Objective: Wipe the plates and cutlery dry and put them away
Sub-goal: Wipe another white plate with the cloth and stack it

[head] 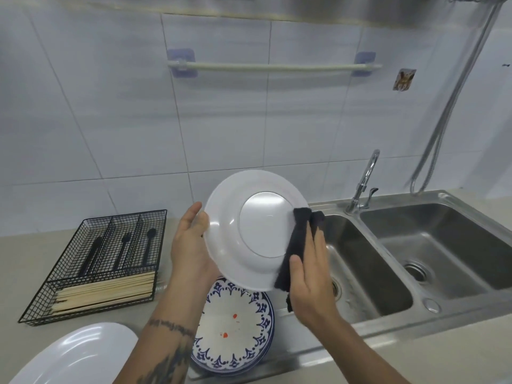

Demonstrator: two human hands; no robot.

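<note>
White plate (249, 206), underside toward me, above the patterned plates (235, 328): my left hand (191, 245) grips its rim; my right hand (310, 275) grasps a dark cloth (297, 239) against it.

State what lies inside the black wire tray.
The black wire tray holds black-handled cutlery in its narrow back sections and pale chopsticks across the front one. The cutlery's working ends are hidden.
</note>
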